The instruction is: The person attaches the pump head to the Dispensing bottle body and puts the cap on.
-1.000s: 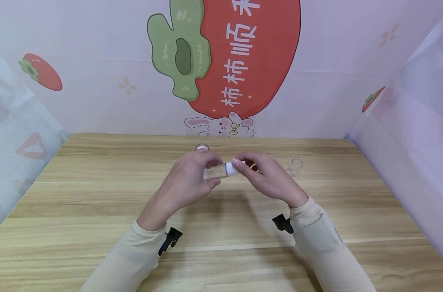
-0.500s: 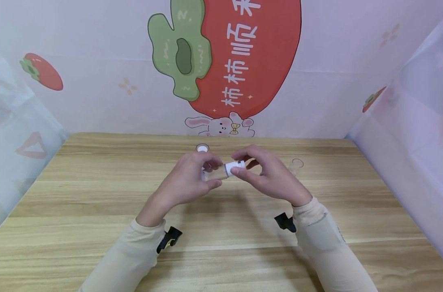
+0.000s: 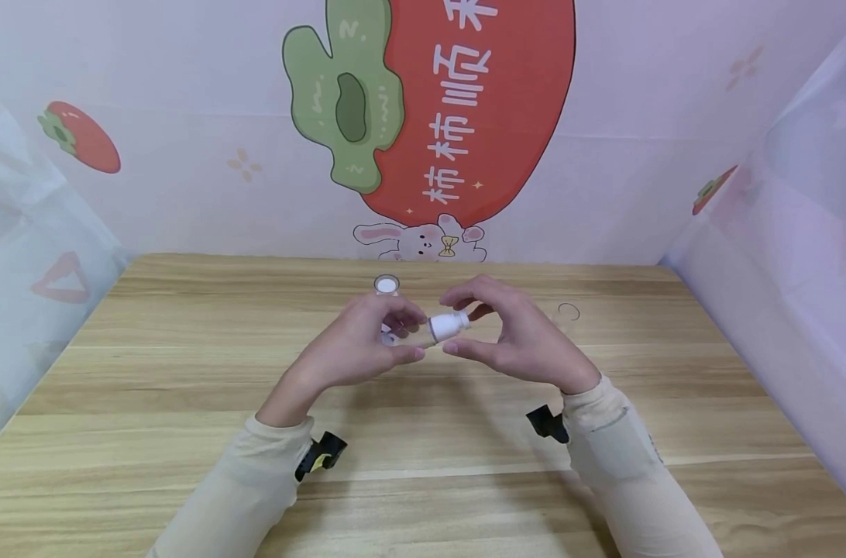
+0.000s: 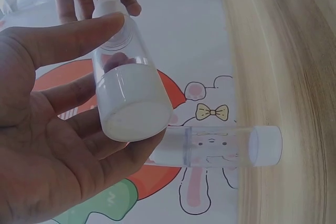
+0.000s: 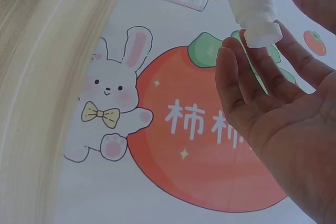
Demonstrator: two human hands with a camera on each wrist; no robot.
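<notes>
My left hand [image 3: 353,341] holds a small clear pump bottle with a white top [image 3: 447,325] above the table, its top tilted to the right. In the left wrist view the thumb lies along the clear side of the bottle [image 4: 134,98], whose white base faces the camera; fingers curl beneath. My right hand [image 3: 517,333] is around the white top with thumb and fingers spread apart. From the right wrist view, the fingers [image 5: 247,77] stand off from the white nozzle end [image 5: 262,35], palm bare.
A second clear bottle with a white end [image 3: 386,284] stands on the wooden table [image 3: 423,496] behind the left hand. Right of the right hand, a clear round-rimmed piece [image 3: 569,312] is on the table. A printed cloth [image 3: 186,194] hangs along the back edge.
The right thumb and fingers have come off the white top and spread apart, moving slightly right. The bottle stays in the left hand, its white top more exposed now.
</notes>
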